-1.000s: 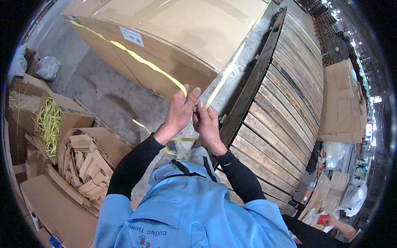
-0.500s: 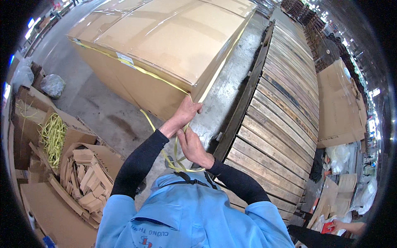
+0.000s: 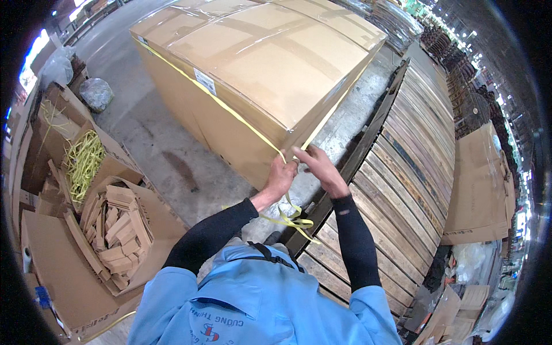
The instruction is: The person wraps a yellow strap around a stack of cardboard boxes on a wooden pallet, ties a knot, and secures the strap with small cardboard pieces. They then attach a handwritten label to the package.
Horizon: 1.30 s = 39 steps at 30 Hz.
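A large brown cardboard box stands on the floor ahead of me, clear tape across its top. A yellow strap runs along its upper sides and comes together at the near corner. There my left hand is closed on the strap, just below the corner. Beside it, my right hand pinches the strap with thumb and fingers, nearly touching the left. The exact grip between the fingertips is partly hidden. Loose strap ends dangle in loops beneath both hands.
A slatted wooden platform runs along the right. To the left, open cartons hold cardboard scraps and a heap of yellow strapping. Clear plastic bundles lie beyond them. A tall cardboard sheet leans at far right.
My right hand has risen from below the left hand to the box corner beside it. The view has shifted, so the box sits further right. Another person's hand at lower right has left view.
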### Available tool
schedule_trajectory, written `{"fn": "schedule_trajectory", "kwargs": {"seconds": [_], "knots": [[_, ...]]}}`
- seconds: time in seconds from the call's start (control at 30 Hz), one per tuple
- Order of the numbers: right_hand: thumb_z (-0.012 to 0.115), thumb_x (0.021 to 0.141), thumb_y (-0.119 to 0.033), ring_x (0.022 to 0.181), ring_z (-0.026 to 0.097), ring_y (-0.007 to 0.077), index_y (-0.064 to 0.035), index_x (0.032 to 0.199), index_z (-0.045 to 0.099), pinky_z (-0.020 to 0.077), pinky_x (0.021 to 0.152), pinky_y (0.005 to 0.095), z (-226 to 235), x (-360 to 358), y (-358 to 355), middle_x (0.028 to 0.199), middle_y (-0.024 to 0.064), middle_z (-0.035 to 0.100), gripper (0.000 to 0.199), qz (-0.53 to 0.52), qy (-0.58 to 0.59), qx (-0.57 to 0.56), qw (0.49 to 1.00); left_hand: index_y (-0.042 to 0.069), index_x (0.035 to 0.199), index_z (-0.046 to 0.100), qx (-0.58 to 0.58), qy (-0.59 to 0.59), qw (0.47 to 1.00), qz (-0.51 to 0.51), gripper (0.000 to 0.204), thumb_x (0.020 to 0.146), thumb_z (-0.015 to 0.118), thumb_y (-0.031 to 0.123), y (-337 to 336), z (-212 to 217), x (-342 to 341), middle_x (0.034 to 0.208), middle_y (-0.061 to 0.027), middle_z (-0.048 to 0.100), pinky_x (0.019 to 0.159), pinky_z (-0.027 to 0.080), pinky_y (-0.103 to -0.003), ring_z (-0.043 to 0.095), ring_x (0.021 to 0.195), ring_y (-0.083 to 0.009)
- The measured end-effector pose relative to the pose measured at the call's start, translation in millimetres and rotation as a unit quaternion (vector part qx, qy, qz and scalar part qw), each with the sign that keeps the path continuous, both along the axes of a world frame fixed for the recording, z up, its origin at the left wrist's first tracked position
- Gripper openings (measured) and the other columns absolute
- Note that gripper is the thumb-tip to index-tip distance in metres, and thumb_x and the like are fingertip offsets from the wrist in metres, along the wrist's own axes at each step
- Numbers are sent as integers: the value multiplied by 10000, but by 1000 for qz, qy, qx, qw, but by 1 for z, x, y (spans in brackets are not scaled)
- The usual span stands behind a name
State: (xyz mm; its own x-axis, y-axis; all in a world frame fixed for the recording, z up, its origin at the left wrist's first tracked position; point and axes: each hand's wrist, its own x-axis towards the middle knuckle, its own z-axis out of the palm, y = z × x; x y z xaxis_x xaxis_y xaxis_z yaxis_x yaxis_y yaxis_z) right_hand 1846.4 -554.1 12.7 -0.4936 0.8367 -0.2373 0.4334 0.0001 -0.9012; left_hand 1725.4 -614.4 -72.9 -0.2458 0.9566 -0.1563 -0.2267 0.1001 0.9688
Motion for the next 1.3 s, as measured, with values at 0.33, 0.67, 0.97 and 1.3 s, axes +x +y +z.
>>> {"fn": "schedule_trajectory", "kwargs": {"seconds": [0.33, 0.67, 0.97, 1.3], "knots": [[664, 820, -664, 793, 729, 410, 54, 827, 737, 586, 718, 492, 34, -77, -17, 777, 266, 707, 722, 12, -391, 283, 875, 33, 1219, 543, 159, -294, 942, -1, 234, 989, 502, 35, -16, -14, 36, 1161, -62, 632, 918, 491, -330, 576, 1056, -155], [638, 931, -352, 663, 693, 423, 15, 737, 708, 548, 626, 511, 8, -76, -16, 696, 255, 667, 421, -51, -379, 429, 818, 4, 1124, 596, 234, 48, 971, -7, 301, 862, 643, 144, -5, -49, 58, 1051, -209, 682, 839, 507, -467, 646, 1024, -396], [587, 965, -323, 715, 670, 465, -20, 772, 697, 547, 661, 540, -12, -63, -9, 743, 265, 663, 377, -32, -319, 449, 834, -1, 1358, 506, 116, 52, 983, -130, 493, 1023, 525, 361, -73, -53, 43, 1266, -165, 625, 1010, 443, -421, 573, 1187, -301], [560, 969, -269, 719, 658, 467, 9, 770, 684, 540, 644, 538, -7, -63, -11, 744, 276, 649, 363, 1, -306, 461, 833, 139, 1106, 609, 115, -468, 874, -58, 448, 1055, 401, 533, 19, -10, -6, 1105, -5, 641, 905, 456, -295, 583, 1070, -132]]}}
